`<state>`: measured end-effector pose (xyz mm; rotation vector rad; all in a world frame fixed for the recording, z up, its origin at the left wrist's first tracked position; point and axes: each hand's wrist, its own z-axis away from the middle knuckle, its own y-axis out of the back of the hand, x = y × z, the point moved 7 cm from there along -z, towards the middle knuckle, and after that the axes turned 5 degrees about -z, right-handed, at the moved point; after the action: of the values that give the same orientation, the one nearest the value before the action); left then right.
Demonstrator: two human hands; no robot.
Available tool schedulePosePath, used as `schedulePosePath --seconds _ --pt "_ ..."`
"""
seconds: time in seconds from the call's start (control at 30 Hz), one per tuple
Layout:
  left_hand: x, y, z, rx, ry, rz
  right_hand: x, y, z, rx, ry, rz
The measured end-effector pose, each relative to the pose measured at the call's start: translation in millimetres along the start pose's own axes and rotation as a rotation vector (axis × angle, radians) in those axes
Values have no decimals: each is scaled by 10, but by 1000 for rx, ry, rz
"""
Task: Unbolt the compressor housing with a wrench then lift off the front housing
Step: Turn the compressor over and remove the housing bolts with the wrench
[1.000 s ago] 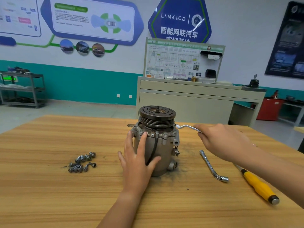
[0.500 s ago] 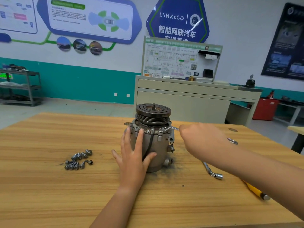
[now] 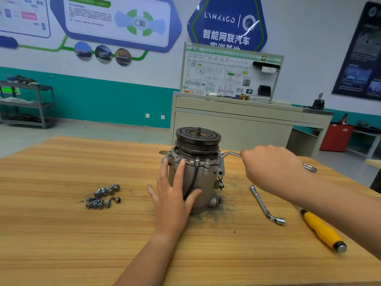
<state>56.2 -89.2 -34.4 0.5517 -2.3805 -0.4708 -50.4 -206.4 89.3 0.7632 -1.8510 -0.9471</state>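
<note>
Head view. The compressor (image 3: 203,182) stands upright on the table (image 3: 61,234). The left hand (image 3: 175,195) presses its side with fingers straight and spread. The right hand (image 3: 270,168) is curled round the wrench (image 3: 229,154), whose head reaches the front housing (image 3: 206,162) just beyond the fingertips. Loose bolts (image 3: 104,196) lie left of the left fingers, so unbolting seems well along. The front housing is not yet lifted. The wall sign (image 3: 219,17) reads "LYNK&CO".

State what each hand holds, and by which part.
The right hand grips the wrench along its shaft; both ends stick out. The left hand presses flat against the compressor, gripping nothing.
</note>
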Motion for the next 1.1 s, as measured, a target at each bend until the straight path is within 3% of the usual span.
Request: schedulePosePath --seconds 0.2,0.5,0.8,1.1 --pt "-5 -7 11 -2 7 33 -15 -52 -31 -102 -14 -68" --pt "10 15 16 5 12 32 -259 -6 40 -152 162 144" --pt "1 -6 12 -6 9 56 89 -251 -229 -57 186 186" --pt "-18 -25 1 -23 13 98 -42 -431 -798 186 207 -96"
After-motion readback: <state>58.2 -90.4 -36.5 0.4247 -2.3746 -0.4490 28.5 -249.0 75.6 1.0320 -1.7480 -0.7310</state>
